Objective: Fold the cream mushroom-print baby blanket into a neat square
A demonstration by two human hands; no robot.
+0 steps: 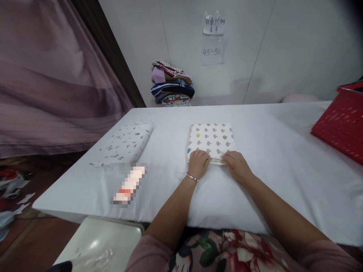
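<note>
In front of me on the white-covered table lies a folded white cloth (pixel 211 138) printed with grey mushroom-like shapes and a few coloured ones. Its layered near edge faces me. My left hand (pixel 199 163) grips the near left corner, fingers on top and thumb toward the edge. At the near right corner, my right hand (pixel 237 165) pinches the same edge between fingers and thumb. Further left rests another folded cloth (pixel 124 143), white with small grey-green prints, with neither hand touching it.
A blurred-out flat object (pixel 130 185) lies left of my hands on the white tablecloth (pixel 170 189). A red basket (pixel 340 124) stands at the right. Stacked folded fabrics (pixel 172 85) are beyond the far edge. A pale stool (pixel 99 241) sits below the table's front, and a curtain (pixel 56 75) hangs left.
</note>
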